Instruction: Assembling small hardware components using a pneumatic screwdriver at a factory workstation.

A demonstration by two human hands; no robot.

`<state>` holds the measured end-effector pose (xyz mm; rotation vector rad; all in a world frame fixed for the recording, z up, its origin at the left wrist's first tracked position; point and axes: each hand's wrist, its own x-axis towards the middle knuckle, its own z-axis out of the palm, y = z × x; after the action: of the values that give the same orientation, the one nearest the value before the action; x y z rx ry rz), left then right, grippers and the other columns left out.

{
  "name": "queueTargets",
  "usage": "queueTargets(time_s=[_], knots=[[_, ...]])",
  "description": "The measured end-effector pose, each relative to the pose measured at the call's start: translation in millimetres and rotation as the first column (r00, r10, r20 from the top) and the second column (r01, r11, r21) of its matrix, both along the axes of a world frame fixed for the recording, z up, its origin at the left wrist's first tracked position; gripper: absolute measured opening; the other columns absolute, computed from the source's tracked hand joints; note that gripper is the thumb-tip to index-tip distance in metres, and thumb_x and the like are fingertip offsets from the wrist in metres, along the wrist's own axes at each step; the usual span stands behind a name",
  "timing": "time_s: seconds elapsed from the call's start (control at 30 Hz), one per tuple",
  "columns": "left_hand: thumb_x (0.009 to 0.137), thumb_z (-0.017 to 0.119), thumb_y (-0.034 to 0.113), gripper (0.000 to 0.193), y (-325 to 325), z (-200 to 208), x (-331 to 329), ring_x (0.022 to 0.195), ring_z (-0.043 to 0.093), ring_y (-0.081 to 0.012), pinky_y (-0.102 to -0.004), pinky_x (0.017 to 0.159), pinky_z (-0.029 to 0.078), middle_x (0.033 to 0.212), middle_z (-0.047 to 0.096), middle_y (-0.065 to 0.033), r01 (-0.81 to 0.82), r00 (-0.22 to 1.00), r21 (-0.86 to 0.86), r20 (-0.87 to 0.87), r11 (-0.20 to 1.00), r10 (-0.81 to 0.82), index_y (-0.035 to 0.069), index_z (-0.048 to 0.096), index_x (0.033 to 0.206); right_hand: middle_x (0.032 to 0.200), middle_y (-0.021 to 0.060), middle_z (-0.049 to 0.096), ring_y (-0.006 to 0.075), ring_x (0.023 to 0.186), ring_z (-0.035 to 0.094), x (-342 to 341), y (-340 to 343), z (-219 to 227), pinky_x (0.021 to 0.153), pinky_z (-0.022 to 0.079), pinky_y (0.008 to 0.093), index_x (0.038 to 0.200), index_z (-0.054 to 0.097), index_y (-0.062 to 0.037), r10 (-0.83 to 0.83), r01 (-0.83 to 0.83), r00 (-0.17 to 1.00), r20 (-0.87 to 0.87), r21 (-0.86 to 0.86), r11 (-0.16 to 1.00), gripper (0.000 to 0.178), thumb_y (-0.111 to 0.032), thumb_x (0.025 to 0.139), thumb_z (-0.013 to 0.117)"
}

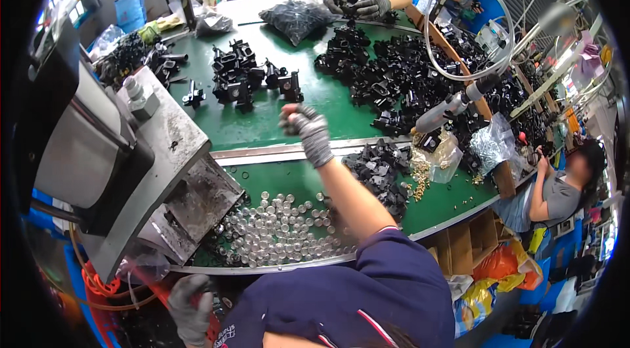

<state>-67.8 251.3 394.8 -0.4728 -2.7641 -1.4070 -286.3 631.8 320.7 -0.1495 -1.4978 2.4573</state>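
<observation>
The right hand (307,130) in a grey glove is up over the green table (328,95). Its fingers are curled in, but I cannot tell if it holds anything. Just past it sits a bunch of black parts (244,76). Near the person lie lots of small shiny round caps (282,230), beside a grey metal machine (141,151). The left hand (190,308), also gloved, hangs low by the table edge, fingers loosely bent, holding nothing clear.
</observation>
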Motion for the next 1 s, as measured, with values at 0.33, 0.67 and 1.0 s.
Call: queueTargets(time_s=[0.33,0.67,1.0], knots=[[0.077,0.067,0.005,0.025,39,-10,-24,0.084,0.064,-0.0204,-0.0313,0.075,0.051,0.096,0.063,-0.0111,0.008,0.996,0.028,0.087,1.000,-0.011,0.001,0.063,0.101,0.087,0.0025,0.062,0.0077,0.065,0.055,-135,198,2,0.057,0.047,0.0221,0.110,0.059,-0.0004,-0.599,0.597,0.786,-0.154,0.444,0.668,0.029,0.000,0.081,0.062],[0.087,0.060,0.010,0.024,63,7,-37,0.099,0.059,-0.0272,-0.0358,0.088,0.045,0.106,0.064,-0.0146,-0.032,0.981,-0.213,0.181,0.976,0.071,0.002,0.063,0.109,0.096,0.0116,0.061,0.0221,0.073,0.061,-223,226,-5,0.054,0.053,0.0337,0.104,0.058,-0.0037,-0.564,0.611,0.792,0.234,-0.291,0.737,0.028,-0.020,0.084,0.068],[0.087,0.060,0.013,0.027,70,-4,-50,0.101,0.059,-0.0291,-0.0387,0.092,0.043,0.107,0.064,-0.0145,0.013,0.982,-0.318,0.184,0.948,0.048,0.004,0.062,0.112,0.086,0.0085,0.064,0.0234,0.071,0.062,-244,228,-19,0.050,0.050,0.0365,0.101,0.059,-0.0093,-0.492,0.525,0.851,0.185,-0.303,0.795,0.025,-0.018,0.081,0.072]])
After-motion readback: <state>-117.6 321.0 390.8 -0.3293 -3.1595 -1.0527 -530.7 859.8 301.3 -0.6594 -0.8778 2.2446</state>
